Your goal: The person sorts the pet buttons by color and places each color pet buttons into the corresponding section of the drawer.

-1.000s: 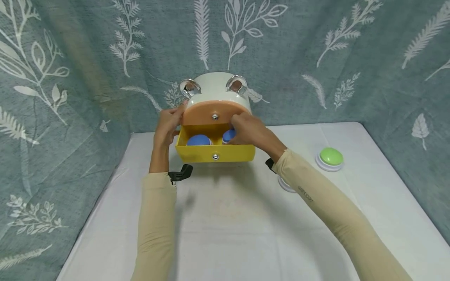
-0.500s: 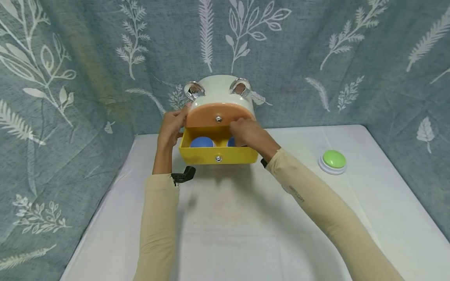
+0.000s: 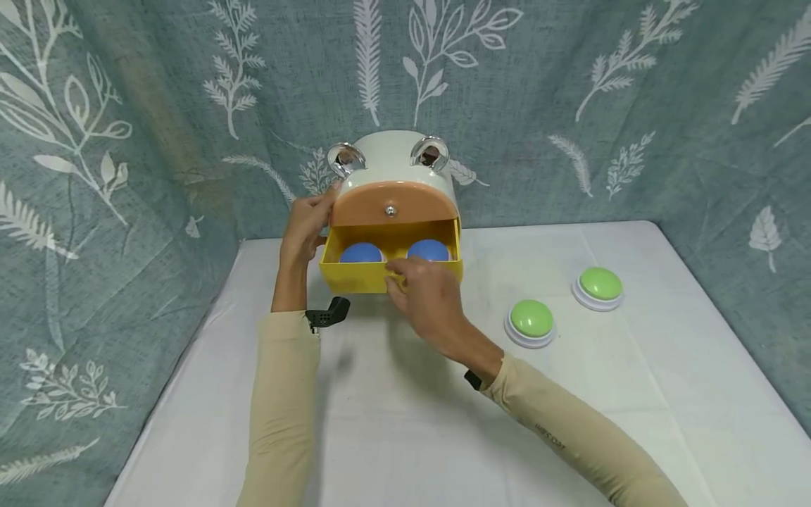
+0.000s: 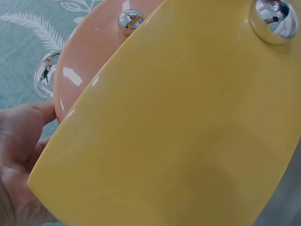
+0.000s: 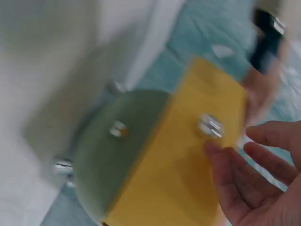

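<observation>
A small hippo-like drawer cabinet (image 3: 394,158) stands near the back edge of the table, with a white body and an orange upper drawer front (image 3: 374,201). Its lower yellow drawer (image 3: 345,280) is pulled out. Inside lie two blue-topped round push buttons, one left (image 3: 361,253) and one right (image 3: 428,250). My left hand (image 3: 306,227) rests against the cabinet's left side, fingers reaching up along it. My right hand (image 3: 431,299) is before the drawer's front, loosely bent fingers near the silver knob (image 5: 210,125) and holding nothing; whether a fingertip touches it I cannot tell.
Two green-topped round push buttons stand on the white-covered table (image 3: 405,436) at the right, one nearer (image 3: 531,318) and one farther back (image 3: 600,284). A grey-green leaf-patterned curtain (image 3: 507,105) hangs close behind the cabinet and along both sides.
My right hand has let go of the right blue push button inside the yellow drawer and come out toward the drawer's front. The left hand stays on the cabinet's side.
</observation>
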`<control>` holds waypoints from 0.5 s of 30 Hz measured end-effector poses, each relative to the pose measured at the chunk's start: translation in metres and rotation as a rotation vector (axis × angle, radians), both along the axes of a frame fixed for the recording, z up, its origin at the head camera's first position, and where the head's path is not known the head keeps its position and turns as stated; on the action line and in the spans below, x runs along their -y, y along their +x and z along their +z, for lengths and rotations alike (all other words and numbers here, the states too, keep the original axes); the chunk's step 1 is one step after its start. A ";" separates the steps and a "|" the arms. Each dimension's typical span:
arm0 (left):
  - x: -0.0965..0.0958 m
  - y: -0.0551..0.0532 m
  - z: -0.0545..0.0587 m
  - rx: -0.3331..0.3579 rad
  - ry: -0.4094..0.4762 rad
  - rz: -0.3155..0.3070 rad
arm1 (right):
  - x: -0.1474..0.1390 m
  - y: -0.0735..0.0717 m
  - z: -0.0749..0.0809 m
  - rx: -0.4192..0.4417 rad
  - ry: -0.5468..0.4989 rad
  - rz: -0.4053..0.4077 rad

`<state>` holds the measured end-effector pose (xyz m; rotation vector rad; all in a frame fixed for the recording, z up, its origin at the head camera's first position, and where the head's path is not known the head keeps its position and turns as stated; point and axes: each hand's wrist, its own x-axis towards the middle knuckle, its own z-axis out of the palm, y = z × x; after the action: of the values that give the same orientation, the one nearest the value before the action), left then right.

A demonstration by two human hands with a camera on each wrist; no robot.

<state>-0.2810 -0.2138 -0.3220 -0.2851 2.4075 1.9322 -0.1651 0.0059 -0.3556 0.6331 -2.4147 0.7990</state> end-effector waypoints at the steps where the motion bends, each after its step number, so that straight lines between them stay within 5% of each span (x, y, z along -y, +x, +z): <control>1: 0.000 0.000 0.000 0.000 0.003 0.001 | 0.003 0.001 -0.007 -0.015 0.029 -0.001; 5: -0.001 0.001 -0.002 0.007 0.014 0.001 | 0.010 0.000 -0.024 -0.071 0.096 -0.018; 15: -0.002 -0.003 -0.002 0.044 0.014 -0.009 | 0.011 -0.028 -0.016 -0.009 0.143 -0.058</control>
<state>-0.2839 -0.2121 -0.3237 -0.3119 2.3633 1.9178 -0.1928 -0.0047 -0.3715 0.6167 -2.4855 0.6031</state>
